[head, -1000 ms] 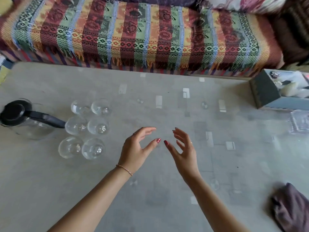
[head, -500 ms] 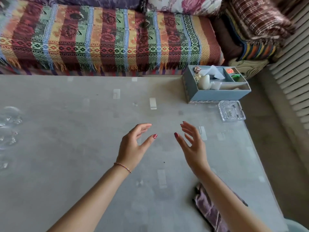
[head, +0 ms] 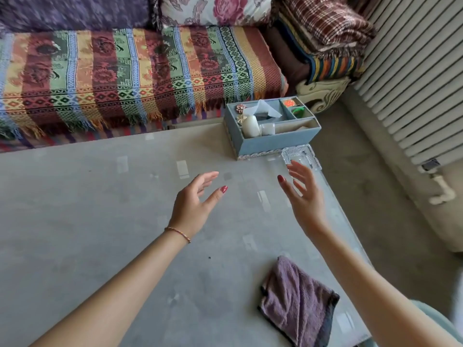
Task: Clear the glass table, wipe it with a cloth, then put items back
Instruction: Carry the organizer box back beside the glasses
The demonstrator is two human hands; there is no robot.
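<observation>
The clear glass table [head: 87, 221] had a blue box with little compartments [head: 270, 144] sitting at its far right corner. Just in front of the blue box sat a square clear glass ashtray [head: 300, 155], right by the table's edge. A folded purple fluffy cloth [head: 298, 304] lay well in front of the blue box, on the side nearest the person.

The left hand [head: 193, 206] and the right hand [head: 303, 199] both hung over the glass, in front of the blue box. Both hands had their fingers spread and loose, and they held nothing. The right fingertips [head: 294, 167] were very near the ashtray, but I could not tell if they touched it.

It looked like the clearing step, with the box and ashtray not yet moved off. To do it well, the person should take the box with one hand on each short side and lift it straight up and level, so the small things inside do not tip out. The ashtray was glass and sat by the edge, so it needed a firm hold.
</observation>
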